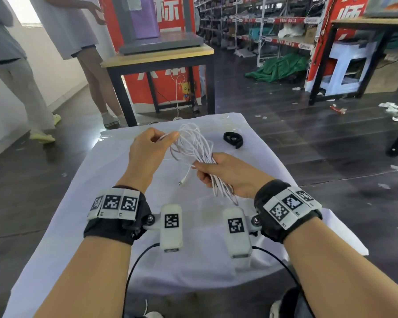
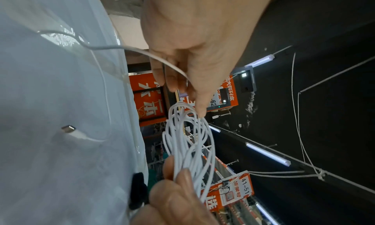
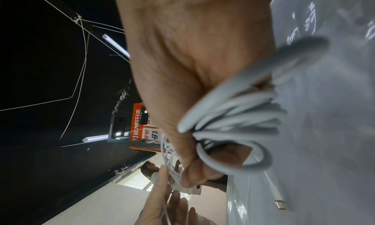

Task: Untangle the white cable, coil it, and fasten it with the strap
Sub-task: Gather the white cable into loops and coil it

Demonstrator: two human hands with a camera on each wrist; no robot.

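Observation:
The white cable (image 1: pixel 194 146) is gathered in several long loops above the white-clothed table (image 1: pixel 115 203). My right hand (image 1: pixel 218 171) grips the loops around their middle; the lower ends stick out below the fist. My left hand (image 1: pixel 151 146) pinches one strand of the cable (image 2: pixel 178 69) at the top of the loops, near the far end of the bundle (image 2: pixel 188 137). A loose cable end with its metal plug (image 1: pixel 180 183) hangs down to the cloth; the plug (image 2: pixel 68 129) shows in the left wrist view and the plug (image 3: pixel 281 204) in the right wrist view. The black strap (image 1: pixel 233 139) lies curled on the table, beyond and right of the hands.
Two people stand at the far left on the dark floor. A wooden table with black legs (image 1: pixel 156 58) stands just beyond my table. Shelving, a green cloth (image 1: pixel 278 67) and scattered paper scraps lie to the right.

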